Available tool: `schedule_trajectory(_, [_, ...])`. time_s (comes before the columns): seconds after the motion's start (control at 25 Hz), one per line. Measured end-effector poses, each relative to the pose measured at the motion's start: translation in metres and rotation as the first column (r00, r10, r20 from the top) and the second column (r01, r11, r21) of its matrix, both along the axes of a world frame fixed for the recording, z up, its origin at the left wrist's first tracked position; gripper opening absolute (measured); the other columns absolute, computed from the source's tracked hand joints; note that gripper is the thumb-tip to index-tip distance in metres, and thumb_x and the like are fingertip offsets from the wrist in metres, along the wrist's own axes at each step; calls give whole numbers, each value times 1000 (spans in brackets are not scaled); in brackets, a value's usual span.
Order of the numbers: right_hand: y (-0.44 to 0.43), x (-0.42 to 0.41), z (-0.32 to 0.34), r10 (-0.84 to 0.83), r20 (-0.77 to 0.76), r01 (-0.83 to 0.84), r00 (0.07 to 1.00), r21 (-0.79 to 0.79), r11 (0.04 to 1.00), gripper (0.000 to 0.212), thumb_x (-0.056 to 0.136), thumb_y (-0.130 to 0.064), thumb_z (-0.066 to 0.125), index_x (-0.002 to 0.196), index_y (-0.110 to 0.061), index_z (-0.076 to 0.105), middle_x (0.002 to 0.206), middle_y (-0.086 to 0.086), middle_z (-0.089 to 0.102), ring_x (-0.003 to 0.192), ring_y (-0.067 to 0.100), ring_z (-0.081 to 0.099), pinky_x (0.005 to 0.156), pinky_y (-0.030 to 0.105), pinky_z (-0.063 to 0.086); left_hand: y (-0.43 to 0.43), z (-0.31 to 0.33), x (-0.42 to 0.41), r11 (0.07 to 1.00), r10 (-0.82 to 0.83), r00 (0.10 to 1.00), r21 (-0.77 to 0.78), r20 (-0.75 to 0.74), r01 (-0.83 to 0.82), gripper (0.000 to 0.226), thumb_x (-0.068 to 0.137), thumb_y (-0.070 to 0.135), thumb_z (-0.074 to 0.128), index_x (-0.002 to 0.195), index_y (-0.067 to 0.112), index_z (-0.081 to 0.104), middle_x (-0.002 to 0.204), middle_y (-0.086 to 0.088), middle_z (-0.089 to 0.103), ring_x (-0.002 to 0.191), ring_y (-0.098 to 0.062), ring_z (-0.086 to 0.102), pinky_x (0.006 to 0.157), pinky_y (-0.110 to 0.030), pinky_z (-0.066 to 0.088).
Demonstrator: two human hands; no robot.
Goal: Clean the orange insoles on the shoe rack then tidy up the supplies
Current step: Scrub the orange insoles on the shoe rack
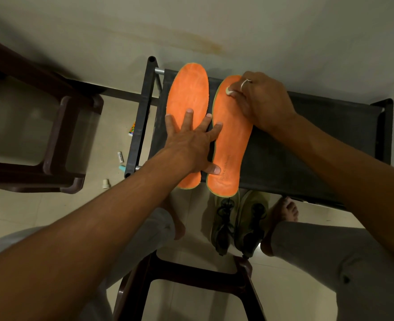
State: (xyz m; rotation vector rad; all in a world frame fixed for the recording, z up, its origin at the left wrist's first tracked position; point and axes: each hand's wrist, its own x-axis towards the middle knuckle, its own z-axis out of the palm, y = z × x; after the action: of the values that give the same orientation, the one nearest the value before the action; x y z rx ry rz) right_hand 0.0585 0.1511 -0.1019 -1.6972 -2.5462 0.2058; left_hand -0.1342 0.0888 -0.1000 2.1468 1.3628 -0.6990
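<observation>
Cleaning looks mid-way: L hand lies flat, fingers spread, pinning both insoles on the rack, farther out R hand pinches a small white wad at one insole's toe, and supplies on the floor aren't yet tidied.

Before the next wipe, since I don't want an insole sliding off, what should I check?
1. Left hand flat across left insole and right insole: ok.
2. Right hand pinches white wad on the right insole's toe end: ok.
3. Right insole's heel inside shoe rack edge: not ok, it overhangs.
4. Left insole already clean: cannot tell.
5. Supplies tidied: not ok, tube and cap lie on the floor.
</observation>
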Motion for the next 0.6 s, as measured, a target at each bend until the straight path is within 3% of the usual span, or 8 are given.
schedule_trajectory(0.2, [-7, 8, 7, -25, 60, 30, 998, -85, 996, 32, 100, -34, 50, 113, -13, 70, 112, 10, 64, 98, 33, 62, 79, 42, 51, -1, 1, 1, 1000, -6, 1000, 2, -6, 6, 117, 73, 78, 61, 156, 39, -11, 166, 6, -15, 149, -39, -19, 109, -77, -4])
schedule_trajectory(0.36, [-3, 12, 18, 47, 99, -28, 994, -185, 982, 34, 99, -40, 51, 113, -17, 71, 112, 7, 66, 97, 30, 63, 80, 38, 49, -1, 1, 1, 1000, 1, 1000, 5, -10, -1, 116, 73, 77, 62, 156, 39, -10, 166, 5, -15, 149, -40, -19, 109, -77, -4])
schedule_trajectory(0.52, [-2, -4, 11, 11, 55, -10, 998, -25, 1000, 38, 103, -38, 43, 116, -14, 70, 110, 13, 66, 96, 32, 63, 79, 41, 51, -1, 1, 1, 1000, 3, 1000, 0, -8, -3, 116, 74, 76, 63, 156, 39, -10, 166, 5, -15, 149, -40, -20, 108, -76, -5])
schedule_trajectory(0.6, [-3, -16, 2, -57, 68, 60, 996, -38, 997, 38, 105, -33, 42, 117, -8, 68, 113, 16, 66, 98, 32, 63, 84, 42, 50, -1, 1, 0, 1000, -3, 1000, 5, -14, 3, 117, 73, 77, 63, 156, 39, -10, 166, 5, -15, 149, -40, -19, 108, -76, -5])
